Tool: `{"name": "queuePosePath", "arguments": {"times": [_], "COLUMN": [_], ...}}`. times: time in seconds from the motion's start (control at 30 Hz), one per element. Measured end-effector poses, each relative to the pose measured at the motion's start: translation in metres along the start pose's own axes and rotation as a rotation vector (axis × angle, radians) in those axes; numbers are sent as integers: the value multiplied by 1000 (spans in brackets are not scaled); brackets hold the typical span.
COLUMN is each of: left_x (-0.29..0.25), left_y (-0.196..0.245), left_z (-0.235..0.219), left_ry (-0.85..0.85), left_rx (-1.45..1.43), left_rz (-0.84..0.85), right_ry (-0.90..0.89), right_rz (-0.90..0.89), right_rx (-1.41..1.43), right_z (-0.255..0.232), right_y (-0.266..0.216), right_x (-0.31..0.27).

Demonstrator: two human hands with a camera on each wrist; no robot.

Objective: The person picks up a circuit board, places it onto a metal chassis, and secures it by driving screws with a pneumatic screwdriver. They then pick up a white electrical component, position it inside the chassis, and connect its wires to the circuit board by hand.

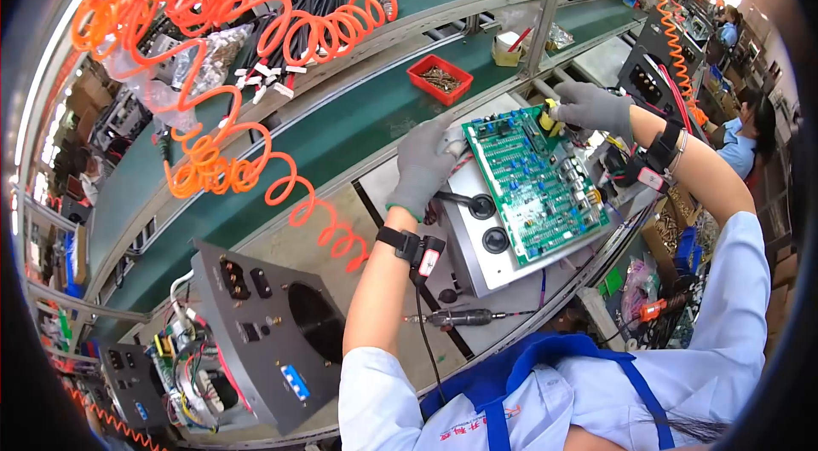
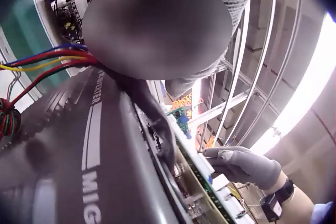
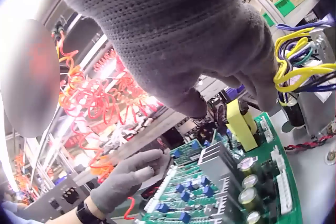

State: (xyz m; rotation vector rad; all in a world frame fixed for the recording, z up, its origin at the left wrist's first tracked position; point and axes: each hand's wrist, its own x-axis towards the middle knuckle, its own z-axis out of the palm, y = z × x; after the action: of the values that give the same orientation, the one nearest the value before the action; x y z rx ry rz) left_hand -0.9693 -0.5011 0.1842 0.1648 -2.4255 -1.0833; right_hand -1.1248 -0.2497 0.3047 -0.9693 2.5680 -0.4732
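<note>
A green circuit board lies tilted on a grey metal chassis. At the board's far left corner is my gloved left hand, beside red and white wires; in the right wrist view that hand has its thumb and fingers extended, and its contact is unclear. My gloved right hand is at the far right corner, next to a yellow component. The right wrist view shows its thumb and fingers apart above the yellow component. In the left wrist view the right hand is beside the board's edge.
A red bin of screws stands on the green conveyor beyond. A power screwdriver lies near the front edge. Upright dark panels with wiring stand at left. Orange coiled hoses hang at upper left, and a metal post rises behind the board.
</note>
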Motion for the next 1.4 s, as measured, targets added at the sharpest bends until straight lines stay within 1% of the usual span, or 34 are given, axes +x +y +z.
{"name": "queuePosePath", "arguments": {"times": [0.03,0.07,0.1,0.13,0.17,0.2,0.27,0.3,0.33,0.4,0.43,0.47,0.53,0.57,0.6,0.67,0.9,1.03,1.1,1.23,1.3,1.33,1.4], "left_x": [4,8,11,15,16,17,18,18,19,20,19,19,18,18,19,22,23,21,17,16,17,18,19], "left_y": [-6,-12,-17,-19,-20,-23,-28,-29,-26,-15,-17,-19,-19,-20,-19,-17,-17,-16,-19,-23,-21,-21,-20], "left_z": [4,7,10,11,9,10,14,17,16,11,15,17,17,18,18,15,15,14,16,19,20,19,18], "left_ry": [-25,-32,-82,-134,-146,-158,-128,-105,-120,-141,-58,-68,-60,-40,-54,-74,-114,-130,-95,-89,-114,-116,-134], "left_rx": [24,10,-52,-111,-103,-113,-73,-71,-78,38,49,44,-41,-74,-75,-66,-72,-81,-168,-211,-254,-252,-304], "left_rz": [36,31,12,-3,21,23,117,141,147,94,171,182,168,182,189,187,177,169,74,46,-52,-52,-91], "right_ry": [-46,-91,-97,-147,-195,-196,-317,-397,-394,-463,-465,-457,-401,-432,-427,-432,-443,-444,-429,-412,-387,-388,-374], "right_rz": [56,115,131,200,267,283,428,429,444,499,522,533,463,452,461,517,553,539,553,550,472,472,460], "right_rx": [17,37,35,31,28,31,89,21,31,102,140,149,218,234,247,131,108,164,99,78,57,60,-57], "right_z": [-2,-6,-8,-9,-10,-12,-14,-17,-15,-13,-10,-10,-6,-4,-3,-3,1,3,-1,-2,-2,-1,1], "right_y": [-7,-16,-22,-26,-29,-31,-30,-25,-27,-35,-29,-25,-19,-13,-11,-11,-4,-2,-11,-15,-13,-11,-7], "right_x": [4,6,10,13,18,21,30,39,39,38,41,41,38,42,44,47,53,51,49,46,45,45,47]}}
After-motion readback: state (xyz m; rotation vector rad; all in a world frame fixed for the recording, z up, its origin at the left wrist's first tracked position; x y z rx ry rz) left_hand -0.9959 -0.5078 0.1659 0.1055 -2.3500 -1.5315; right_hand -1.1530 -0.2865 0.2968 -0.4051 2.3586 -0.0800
